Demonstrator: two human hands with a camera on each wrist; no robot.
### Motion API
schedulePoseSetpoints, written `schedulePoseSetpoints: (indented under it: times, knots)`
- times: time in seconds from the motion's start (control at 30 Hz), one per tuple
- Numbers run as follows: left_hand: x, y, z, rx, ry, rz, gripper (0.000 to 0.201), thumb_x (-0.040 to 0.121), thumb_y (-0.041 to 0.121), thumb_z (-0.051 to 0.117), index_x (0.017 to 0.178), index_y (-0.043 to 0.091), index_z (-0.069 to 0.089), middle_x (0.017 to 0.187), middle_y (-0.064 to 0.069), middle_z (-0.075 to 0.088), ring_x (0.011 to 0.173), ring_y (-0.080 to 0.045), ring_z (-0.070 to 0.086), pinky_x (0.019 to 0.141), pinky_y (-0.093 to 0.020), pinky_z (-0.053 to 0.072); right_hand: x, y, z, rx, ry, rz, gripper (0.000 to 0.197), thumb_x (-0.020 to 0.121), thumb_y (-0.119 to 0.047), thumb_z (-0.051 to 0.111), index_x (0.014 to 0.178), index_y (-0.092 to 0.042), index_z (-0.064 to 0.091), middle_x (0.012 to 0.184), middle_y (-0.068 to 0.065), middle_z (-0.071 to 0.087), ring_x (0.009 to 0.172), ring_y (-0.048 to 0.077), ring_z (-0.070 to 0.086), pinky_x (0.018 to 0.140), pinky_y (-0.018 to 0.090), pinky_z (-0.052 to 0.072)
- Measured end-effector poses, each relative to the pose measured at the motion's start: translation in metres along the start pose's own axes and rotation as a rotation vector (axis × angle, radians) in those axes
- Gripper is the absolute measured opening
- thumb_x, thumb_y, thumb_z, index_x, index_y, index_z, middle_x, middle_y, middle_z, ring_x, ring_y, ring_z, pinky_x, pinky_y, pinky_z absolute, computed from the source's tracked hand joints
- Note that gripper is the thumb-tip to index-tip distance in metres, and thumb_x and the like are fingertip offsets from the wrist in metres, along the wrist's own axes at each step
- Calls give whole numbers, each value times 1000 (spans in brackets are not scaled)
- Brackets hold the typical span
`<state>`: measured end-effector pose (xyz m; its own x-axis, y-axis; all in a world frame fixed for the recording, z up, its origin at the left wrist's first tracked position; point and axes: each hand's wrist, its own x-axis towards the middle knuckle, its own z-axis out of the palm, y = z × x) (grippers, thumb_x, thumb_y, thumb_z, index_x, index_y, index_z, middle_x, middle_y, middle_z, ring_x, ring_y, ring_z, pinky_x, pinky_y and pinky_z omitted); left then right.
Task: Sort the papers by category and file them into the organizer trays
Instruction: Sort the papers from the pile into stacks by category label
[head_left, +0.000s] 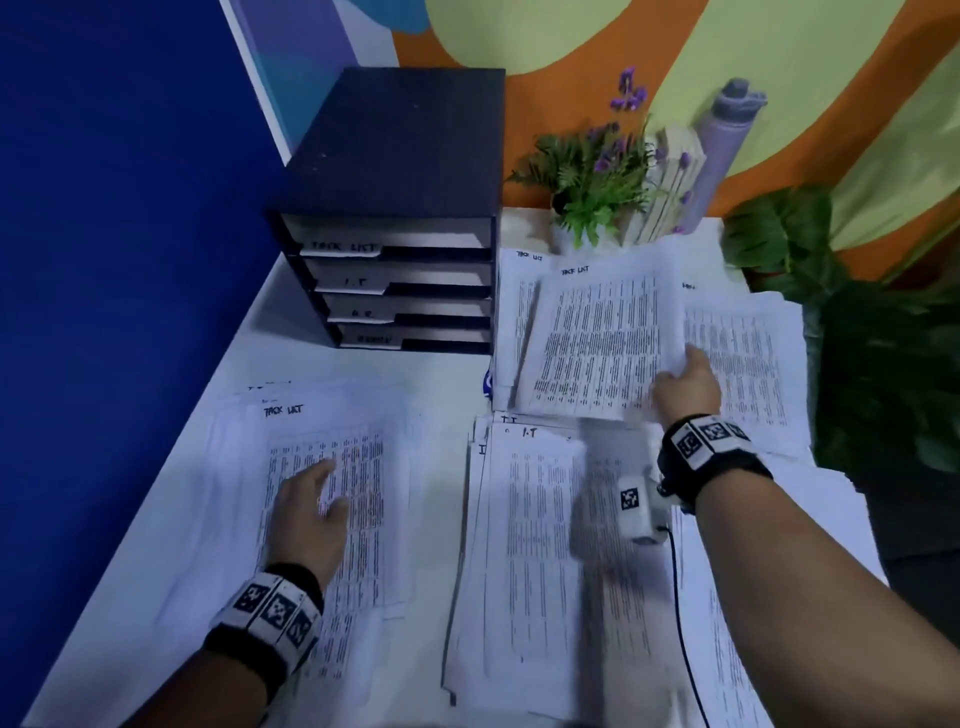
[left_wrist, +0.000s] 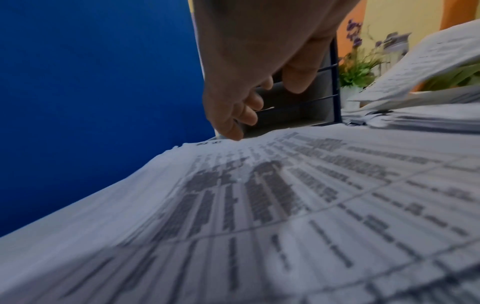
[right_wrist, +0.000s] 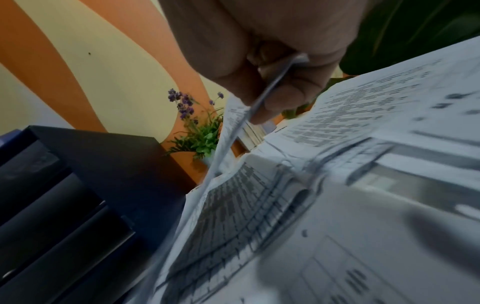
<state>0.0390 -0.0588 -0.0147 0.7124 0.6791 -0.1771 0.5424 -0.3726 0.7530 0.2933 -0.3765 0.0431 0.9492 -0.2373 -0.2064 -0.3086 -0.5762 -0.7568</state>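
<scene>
Head view: right hand (head_left: 684, 387) pinches a white printed "Task List" sheet (head_left: 602, 332) by its corner; flat left hand (head_left: 311, 512) steadies the matching pile (head_left: 332, 415) leftward. Carry it level, square edges.

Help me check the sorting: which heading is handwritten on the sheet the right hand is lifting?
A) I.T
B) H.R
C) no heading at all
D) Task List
D: in the head view the lifted sheet, pinched at its edge by the right hand, reads "Task List" at its top, like the pile under the left hand.
</scene>
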Motion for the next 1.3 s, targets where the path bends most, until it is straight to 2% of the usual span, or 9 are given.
schedulePoseSetpoints:
  times: [0.1, 0.23, 0.43, 0.53, 0.63, 0.77, 0.9, 1.1, 1.3]
  knots:
    - [4, -26, -17, 125, 25, -35, 44, 92, 12, 59, 135, 20, 50, 138, -7, 45, 124, -24, 50, 108, -41, 40, 7, -14, 20, -136, -19, -67, 59, 88, 6, 42, 146, -5, 33, 143, 18, 41, 127, 35, 45, 106, 42, 40]
    - [10, -55, -37, 377, 18, -173, 55, 88, 21, 64, 139, 16, 47, 143, -13, 43, 128, -32, 45, 109, -43, 37, -35, -11, 55, -140, -120, -185, 47, 89, 3, 44, 135, -9, 50, 130, 16, 50, 111, 33, 56, 99, 41, 46]
    - [20, -84, -53, 553, -124, -274, 90, 81, 52, 66, 151, 14, 23, 156, -11, 25, 144, -27, 23, 117, -42, 25, -148, 12, 125, -82, -605, -146, 10, 88, -16, 62, 88, -25, 67, 99, 6, 71, 99, 23, 65, 97, 33, 49]
    - [20, -87, -54, 589, -181, -250, 101, 75, 59, 69, 153, 19, 18, 158, -8, 18, 144, -27, 22, 116, -44, 27, -183, 15, 148, -202, -713, -123, 26, 93, -28, 55, 115, -17, 65, 114, 4, 67, 107, 20, 61, 95, 21, 44]
    - [17, -88, -53, 610, -225, -186, 103, 70, 66, 68, 152, 27, 19, 159, 1, 16, 143, -25, 23, 113, -46, 31, -201, 10, 158, -222, -728, -119, 38, 94, -31, 53, 127, -12, 54, 120, 7, 62, 108, 22, 57, 90, 22, 39]
    - [8, -90, -50, 560, -279, -28, 88, 76, 65, 63, 149, 36, 25, 156, 12, 24, 141, -19, 25, 112, -43, 31, -206, 6, 172, -163, -655, -50, 26, 89, -32, 60, 99, -11, 48, 91, 7, 60, 84, 25, 60, 72, 31, 49]
    - [10, -97, -56, 475, -201, -31, 67, 87, 43, 61, 147, 29, 33, 153, 2, 33, 138, -22, 31, 112, -44, 32, -199, 8, 172, -208, -450, -76, 21, 89, -14, 56, 74, -12, 41, 70, 1, 49, 70, 22, 50, 49, 20, 35]
    - [28, -98, -63, 265, -161, -219, 68, 89, 36, 60, 148, 19, 31, 148, -9, 37, 134, -27, 40, 111, -43, 35, -197, 20, 170, -94, -367, -11, 39, 86, -4, 56, 56, -18, 36, 56, -1, 44, 56, 16, 47, 57, 27, 46]
    - [33, -89, -61, 77, -231, -316, 38, 91, 33, 60, 125, 18, 57, 121, -1, 61, 104, -22, 60, 96, -32, 47, -205, 21, 173, -71, -463, -24, 15, 89, -3, 46, 85, -17, 53, 75, 5, 56, 63, 18, 53, 57, 27, 46]
